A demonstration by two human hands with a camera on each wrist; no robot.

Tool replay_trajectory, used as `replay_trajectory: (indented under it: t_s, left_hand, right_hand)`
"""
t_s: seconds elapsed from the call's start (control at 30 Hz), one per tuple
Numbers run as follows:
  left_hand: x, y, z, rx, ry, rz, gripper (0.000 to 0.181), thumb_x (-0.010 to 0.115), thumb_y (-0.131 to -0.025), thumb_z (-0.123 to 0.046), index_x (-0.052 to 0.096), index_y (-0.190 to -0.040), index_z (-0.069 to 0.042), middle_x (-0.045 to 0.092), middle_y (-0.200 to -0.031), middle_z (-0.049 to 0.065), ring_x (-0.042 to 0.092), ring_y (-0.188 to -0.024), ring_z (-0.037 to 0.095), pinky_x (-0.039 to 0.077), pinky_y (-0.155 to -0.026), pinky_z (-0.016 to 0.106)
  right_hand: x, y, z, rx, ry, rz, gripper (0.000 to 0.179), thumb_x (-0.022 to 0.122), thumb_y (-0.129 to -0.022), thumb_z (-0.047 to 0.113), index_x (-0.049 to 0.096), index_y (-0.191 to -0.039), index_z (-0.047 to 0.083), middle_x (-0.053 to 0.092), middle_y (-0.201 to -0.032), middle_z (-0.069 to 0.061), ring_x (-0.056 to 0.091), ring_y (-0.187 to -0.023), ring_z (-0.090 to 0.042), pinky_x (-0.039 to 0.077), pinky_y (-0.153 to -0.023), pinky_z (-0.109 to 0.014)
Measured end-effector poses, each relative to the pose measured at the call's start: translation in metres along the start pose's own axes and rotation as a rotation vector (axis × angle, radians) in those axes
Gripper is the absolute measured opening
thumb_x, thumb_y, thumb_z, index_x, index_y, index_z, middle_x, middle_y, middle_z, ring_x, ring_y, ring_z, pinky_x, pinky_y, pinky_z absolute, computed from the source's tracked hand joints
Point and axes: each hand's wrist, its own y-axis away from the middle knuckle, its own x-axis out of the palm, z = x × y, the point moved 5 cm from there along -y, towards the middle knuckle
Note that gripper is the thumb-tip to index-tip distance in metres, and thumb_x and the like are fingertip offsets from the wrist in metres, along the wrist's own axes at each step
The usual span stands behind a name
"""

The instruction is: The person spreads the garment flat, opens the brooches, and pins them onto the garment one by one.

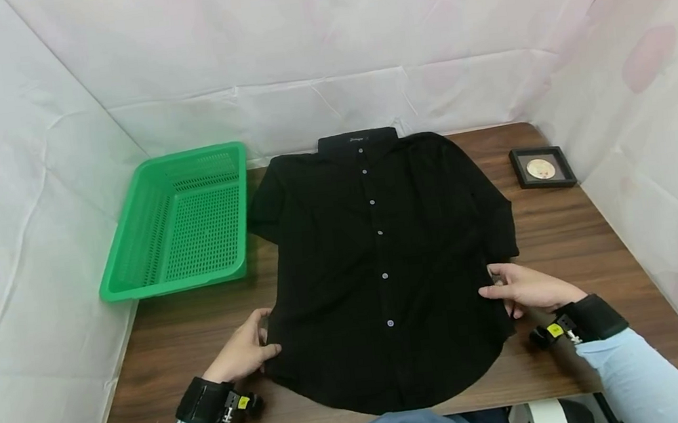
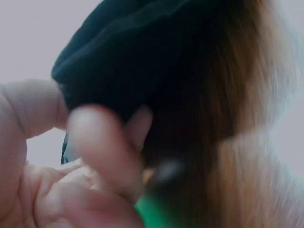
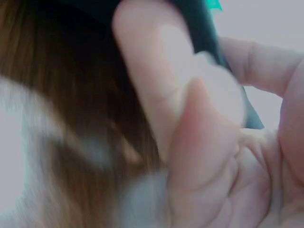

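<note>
A black short-sleeved shirt (image 1: 331, 260) lies front up on the wooden table, collar at the far side and buttons down its middle. At the shirt's left edge, near the hem, my left hand (image 1: 243, 347) pinches the cloth, thumb on top and fingers beneath. My right hand (image 1: 530, 287) pinches the opposite side edge a little higher up, below the sleeve. In the left wrist view, dark cloth (image 2: 118, 57) sits between thumb and fingers. The right wrist view is blurred; curled fingers (image 3: 152, 57) meet the dark cloth there.
A green plastic basket (image 1: 240, 270) stands at the back left, close to the shirt's left sleeve. A small black frame with a round disc (image 1: 542, 168) lies at the back right. White sheeting (image 1: 321, 29) encloses the wooden table (image 1: 618, 307) on the back and sides.
</note>
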Motion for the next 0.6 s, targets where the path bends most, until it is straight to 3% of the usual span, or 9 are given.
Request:
replay_trajectory:
  t_s: [0.13,0.3,0.43,0.6]
  left_hand:
    - [-0.004,-0.002,-0.006,0.044,-0.133,-0.037,0.068,0.071,-0.086,-0.013,0.035,-0.142,-0.001,0.054,-0.067,0.002,0.05,-0.052,0.016,0.042,-0.05,0.028]
    - [-0.009,-0.008,-0.021,0.052,-0.263,-0.168,0.056,0.068,-0.09,-0.022,0.045,-0.136,0.0,0.058,-0.083,0.004,0.052,-0.067,0.015,0.045,-0.064,0.032]
    - [-0.007,-0.014,-0.042,0.09,-0.323,-0.241,0.053,0.066,-0.091,-0.028,0.049,-0.134,-0.001,0.059,-0.112,0.014,0.057,-0.094,0.025,0.048,-0.08,0.043]
    - [-0.003,-0.023,-0.073,0.165,-0.354,-0.291,0.051,0.067,-0.09,-0.031,0.054,-0.131,-0.003,0.049,-0.13,0.017,0.049,-0.115,0.032,0.044,-0.092,0.048]
  right_hand:
    - [-0.003,0.003,0.001,0.06,0.103,-0.025,0.029,0.058,-0.097,0.025,0.059,-0.098,-0.004,0.056,-0.059,-0.011,0.058,-0.047,-0.021,0.051,-0.044,-0.035]
    - [-0.002,0.006,0.002,0.121,0.199,0.003,0.032,0.062,-0.094,0.02,0.055,-0.068,0.002,0.061,-0.055,-0.013,0.062,-0.048,-0.025,0.044,-0.04,-0.025]
    - [0.001,0.007,0.005,0.124,0.212,0.064,0.034,0.062,-0.094,0.022,0.054,-0.066,0.004,0.063,-0.056,-0.013,0.062,-0.048,-0.024,0.039,-0.04,-0.021]
    - [0.0,0.004,0.013,0.043,0.204,0.098,0.034,0.059,-0.096,0.023,0.055,-0.073,0.0,0.061,-0.063,-0.011,0.06,-0.054,-0.022,0.048,-0.046,-0.029]
